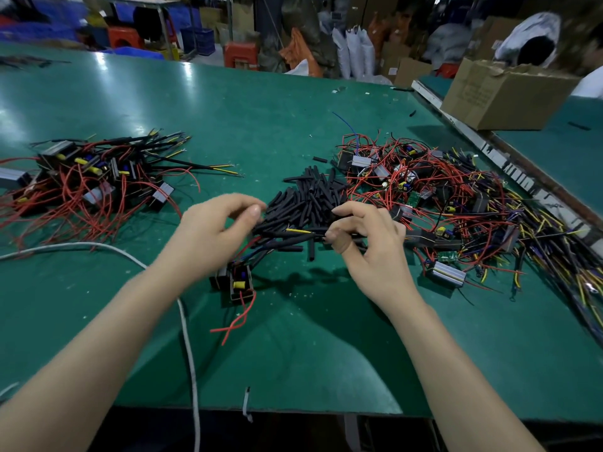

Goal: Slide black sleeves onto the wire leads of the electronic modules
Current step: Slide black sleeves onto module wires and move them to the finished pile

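Pinching a black sleeve (298,237) right hand (368,243), left hand (212,230) curled (fingertips together)

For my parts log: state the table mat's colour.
Green; the table mat shows it plainly in the head view.

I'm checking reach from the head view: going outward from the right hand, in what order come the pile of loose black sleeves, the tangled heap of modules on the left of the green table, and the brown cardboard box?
From the right hand:
1. Pile of loose black sleeves, just beyond its fingers.
2. Tangled heap of modules with red wires, far left.
3. Brown cardboard box, far right corner.
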